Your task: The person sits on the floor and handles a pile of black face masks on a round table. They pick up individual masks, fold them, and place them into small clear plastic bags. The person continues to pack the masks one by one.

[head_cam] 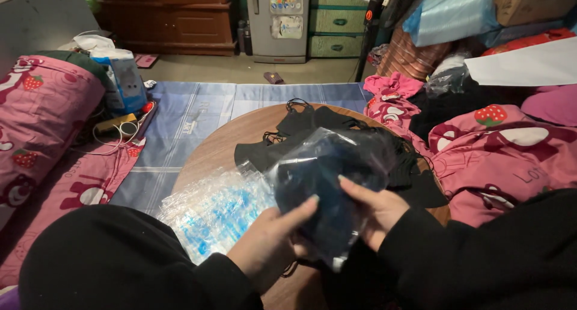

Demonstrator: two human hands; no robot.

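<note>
Both of my hands hold a clear plastic bag [336, 171] with a black face mask inside, just above a round wooden table [234, 135]. My left hand [273, 241] grips the bag's lower left side, thumb on top. My right hand [372, 208] pinches its right side. Both wrists are in black sleeves. A pile of loose black face masks [300, 129] lies on the table behind the bag. A stack of clear bags with blue print [210, 214] lies at the table's left edge, beside my left hand.
Pink strawberry-print bedding lies at the left [42, 117] and right [511, 147]. A blue striped mat [180, 129] covers the floor beyond the table. A box and cables [123, 99] sit at the left. A small fridge [279, 21] and wooden cabinet stand at the back.
</note>
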